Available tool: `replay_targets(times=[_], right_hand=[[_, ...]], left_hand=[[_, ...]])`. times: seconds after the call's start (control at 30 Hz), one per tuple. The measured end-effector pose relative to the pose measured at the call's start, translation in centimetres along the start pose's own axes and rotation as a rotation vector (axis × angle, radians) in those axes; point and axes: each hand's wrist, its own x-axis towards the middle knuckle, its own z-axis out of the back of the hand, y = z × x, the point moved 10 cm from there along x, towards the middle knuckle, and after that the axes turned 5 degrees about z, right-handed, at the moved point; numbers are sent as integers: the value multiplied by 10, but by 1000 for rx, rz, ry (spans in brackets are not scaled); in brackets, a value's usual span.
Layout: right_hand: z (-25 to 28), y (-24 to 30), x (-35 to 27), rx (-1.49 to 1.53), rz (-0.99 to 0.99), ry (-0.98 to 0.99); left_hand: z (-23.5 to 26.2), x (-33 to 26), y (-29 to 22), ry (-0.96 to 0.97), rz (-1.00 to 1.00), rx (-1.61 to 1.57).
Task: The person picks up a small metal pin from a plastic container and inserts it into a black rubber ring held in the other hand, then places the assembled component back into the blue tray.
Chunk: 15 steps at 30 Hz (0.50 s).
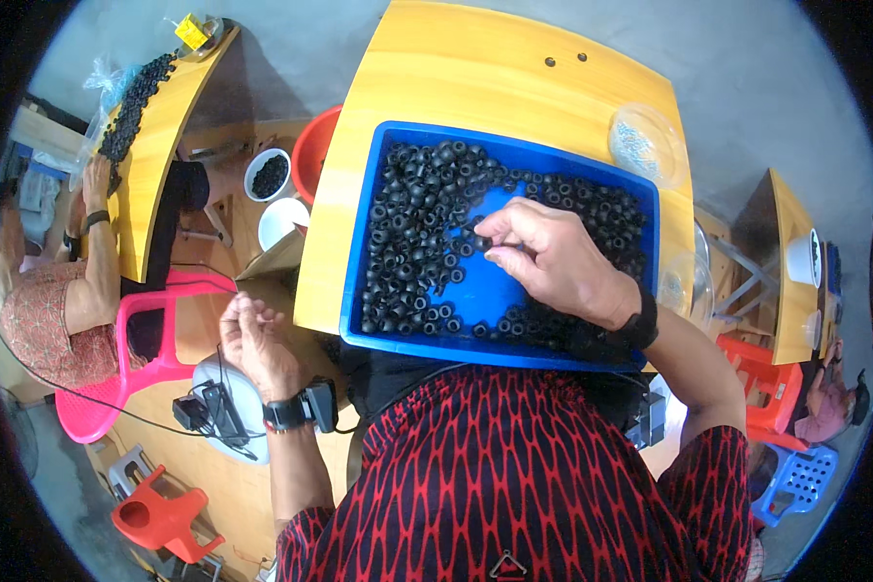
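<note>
A blue tray (503, 356) on the yellow table holds a great many small black ring-shaped parts (398, 218). Over its middle, my right hand (563, 262) pinches one black ring-shaped part (482, 242) between thumb and fingers. Bare blue tray bottom shows below and to the left of that hand. My left hand (257, 339) is off the table's left side, beside a cardboard box (279, 254). Its fingers are curled together, and what they hold, if anything, cannot be made out.
Two loose black parts (565, 59) lie at the table's far end. A clear bowl (647, 145) of small pale pieces stands right of the tray. Left are a red basin (312, 155), a white bucket (268, 176), a pink chair (155, 339) and a co-worker (63, 310). Cables hang near my left wrist.
</note>
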Motion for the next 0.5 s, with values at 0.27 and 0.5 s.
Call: replay_targets(times=[0.27, 0.5], right_hand=[[6, 24, -12, 25, 108, -67], [5, 35, -46, 30, 128, -63]], left_hand=[[-175, -118, -54, 664, -102, 231], [-231, -172, 0, 1010, 127, 252]])
